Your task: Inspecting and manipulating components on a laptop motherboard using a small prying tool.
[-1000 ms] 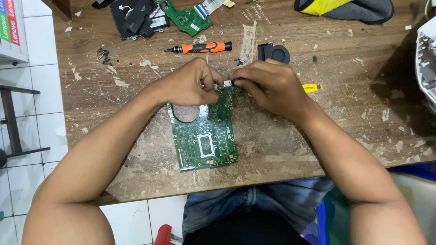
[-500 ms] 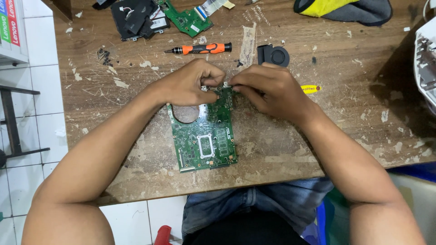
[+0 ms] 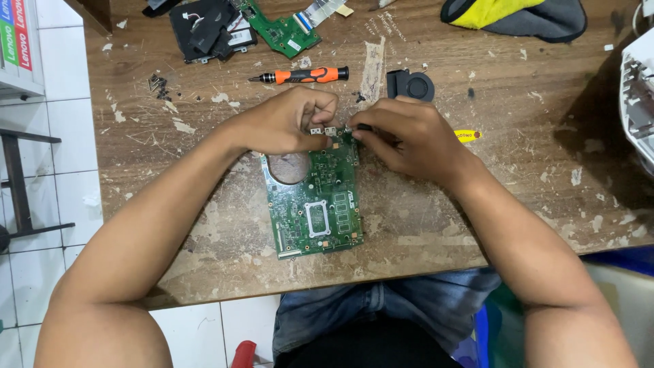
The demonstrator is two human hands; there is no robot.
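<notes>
Where hands (image 3: pixel 289 123) meet: green board (image 3: pixel 317 204).

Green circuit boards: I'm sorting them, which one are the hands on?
The large board at the table's near edge; both hands pinch its top edge. The smaller board lies untouched beyond the screwdriver.

I have a single view, from the camera worn on the head, looking almost straight down onto the scarred wooden tabletop (image 3: pixel 477 204). It sits close: both forearms run in from the bottom corners and meet near the frame's centre, where the left hand (image 3: pixel 286 123) and the right hand (image 3: pixel 409 136) rest at the far edge of the green rectangular circuit board (image 3: pixel 317 204). White floor tiles (image 3: pixel 48 170) fill the left edge.
</notes>
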